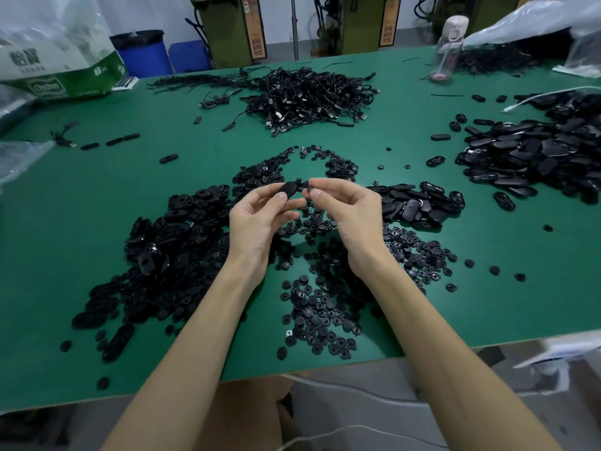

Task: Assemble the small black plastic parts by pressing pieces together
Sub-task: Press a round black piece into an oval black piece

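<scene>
An oval shell [288, 189] sat pinched between the thumb and fingertips of the left hand [257, 222], held above the middle of the green table [97, 196]. Just beside it, a small disc [310, 191] was pinched at the fingertips of the right hand [351, 216]. Loose discs [322, 307] lay under both hands. A shell heap [169, 242] spread to the left, and a second heap [527, 157] lay far right. Tangled cables [309, 96] lay beyond, with a bottle [450, 47] near the far edge.
</scene>
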A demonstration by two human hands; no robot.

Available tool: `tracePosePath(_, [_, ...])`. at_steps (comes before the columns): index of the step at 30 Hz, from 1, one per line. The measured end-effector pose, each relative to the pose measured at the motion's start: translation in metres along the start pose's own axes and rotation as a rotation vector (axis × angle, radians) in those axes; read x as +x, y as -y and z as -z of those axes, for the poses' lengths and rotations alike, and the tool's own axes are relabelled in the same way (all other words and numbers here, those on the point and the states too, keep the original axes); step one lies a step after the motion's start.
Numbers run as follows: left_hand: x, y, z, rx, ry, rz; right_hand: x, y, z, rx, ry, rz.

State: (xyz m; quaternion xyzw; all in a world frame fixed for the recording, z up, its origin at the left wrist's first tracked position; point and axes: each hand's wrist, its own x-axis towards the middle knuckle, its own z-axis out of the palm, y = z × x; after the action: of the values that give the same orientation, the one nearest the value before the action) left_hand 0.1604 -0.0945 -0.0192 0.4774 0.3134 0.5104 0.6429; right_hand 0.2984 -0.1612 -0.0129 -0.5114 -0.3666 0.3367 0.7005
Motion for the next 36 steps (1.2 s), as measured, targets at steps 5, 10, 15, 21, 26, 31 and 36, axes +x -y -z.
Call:
tracePosePath(5, [0.0018, 0.0018, 0.0015, -0.018, 0.015, -0.006, 0.0009, -0.0023, -0.0008, -0.020, -0.029, 0.025])
tracePosePath(10, [0.0009, 0.0041, 0.0019, 0.032, 0.039, -0.036, 0.0026, -0.0046, -0.0003, -0.086, -0.066, 0.040])
tracePosePath(15, [-0.0022, 0.0047, -0.0004, 0.116, 0.051, -0.089, 0.0009, -0.0039, -0.0021, -0.177, -0.057, 0.077])
tracePosePath(21, [-0.0041, 0.0054, -0.0024, 0.216, 0.040, -0.151, -0.0014, -0.0029, -0.0031, -0.306, -0.053, 0.134])
tracePosePath(26, [-0.0040, 0.0057, -0.0025, 0.270, 0.050, -0.178, -0.0023, -0.0029, -0.0055, -0.405, -0.059, 0.155])
tracePosePath(31, [-0.0047, 0.0060, -0.0023, 0.275, 0.069, -0.181, -0.0017, -0.0026, -0.0051, -0.434, -0.068, 0.184])
tracePosePath(36, [-0.0051, 0.0077, -0.0021, 0.275, 0.086, -0.184, -0.0029, -0.0026, -0.0065, -0.436, -0.064, 0.199])
